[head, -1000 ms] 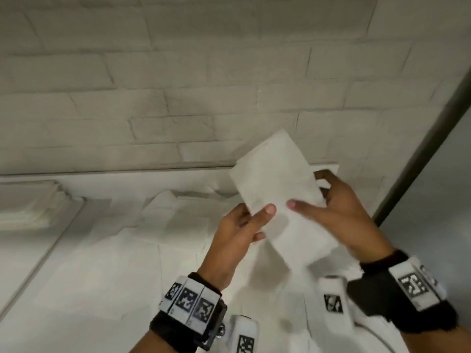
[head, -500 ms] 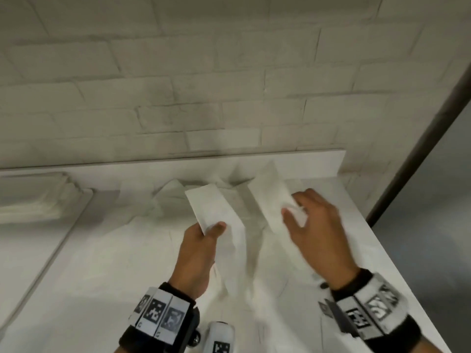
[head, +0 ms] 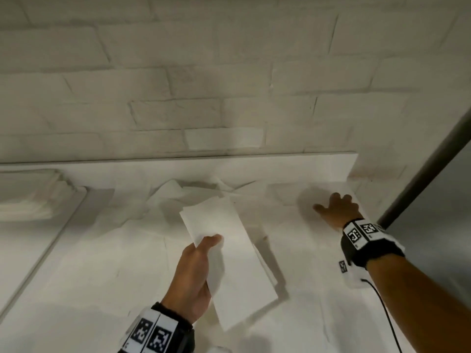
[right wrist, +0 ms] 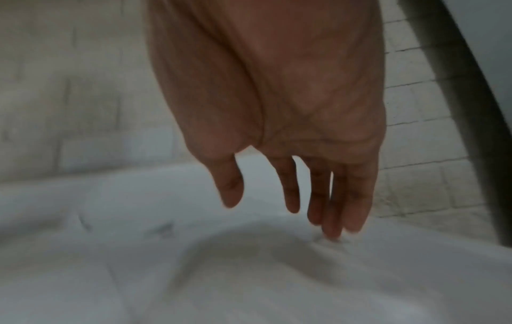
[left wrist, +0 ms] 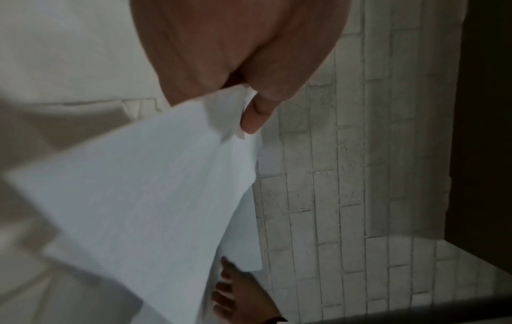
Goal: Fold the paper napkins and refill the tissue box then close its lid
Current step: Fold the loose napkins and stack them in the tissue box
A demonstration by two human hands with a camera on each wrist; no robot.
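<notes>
My left hand (head: pixel 209 244) holds a folded white napkin (head: pixel 229 225) over the middle of the white counter (head: pixel 331 314), thumb on top and fingers beneath. In the left wrist view the thumb (left wrist: pixel 252 118) presses the napkin (left wrist: pixel 144 197) near its upper edge. My right hand (head: pixel 334 207) is stretched out to the back right corner. Its straight fingers (right wrist: pixel 332 219) touch a flat sheet of paper (right wrist: pixel 249 274) lying there and grip nothing. Several unfolded napkins (head: pixel 102 250) cover the counter, some crumpled at the back (head: pixel 178 192). No tissue box is plainly visible.
A white brick wall (head: pixel 229 98) and a low ledge (head: pixel 254 166) close off the back. A dark post (head: pixel 420 179) runs along the right beside the counter's edge. At the far left lies a pale stepped stack (head: pixel 28 194); what it is stays unclear.
Both hands held one napkin up a second ago. The right hand let go and reached to the back right corner. The left hand lowered the folded napkin over the counter.
</notes>
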